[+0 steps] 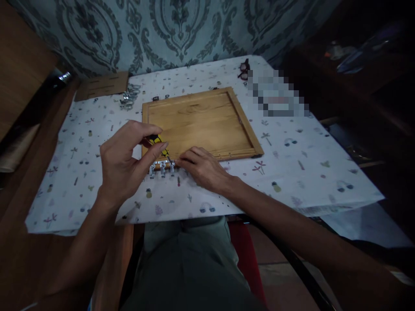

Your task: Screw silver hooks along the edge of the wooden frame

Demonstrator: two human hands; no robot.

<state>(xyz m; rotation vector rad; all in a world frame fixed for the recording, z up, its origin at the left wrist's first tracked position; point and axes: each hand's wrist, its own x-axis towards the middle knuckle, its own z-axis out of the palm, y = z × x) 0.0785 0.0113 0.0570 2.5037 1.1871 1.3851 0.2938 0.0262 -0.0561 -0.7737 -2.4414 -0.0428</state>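
A yellow and black screwdriver point(159, 144) is held in my left hand point(125, 160), between thumb and fingers. Its tip points down at the rightmost of several metal hooks point(163, 169), which sit along the front edge of a framed wooden board point(197, 123). Fingers bent together, my right hand point(205, 168) rests at that edge, just right of the hooks. Its fingertips are beside the screwdriver tip; whatever they may pinch is too small to make out.
On the patterned white tablecloth point(292, 181) lie a piece of cardboard point(102, 85) and more metal hooks point(129, 97) at the back left. Dark red glasses point(244, 69) and a blurred-out object point(277, 95) are at the back right. A patterned wall stands behind.
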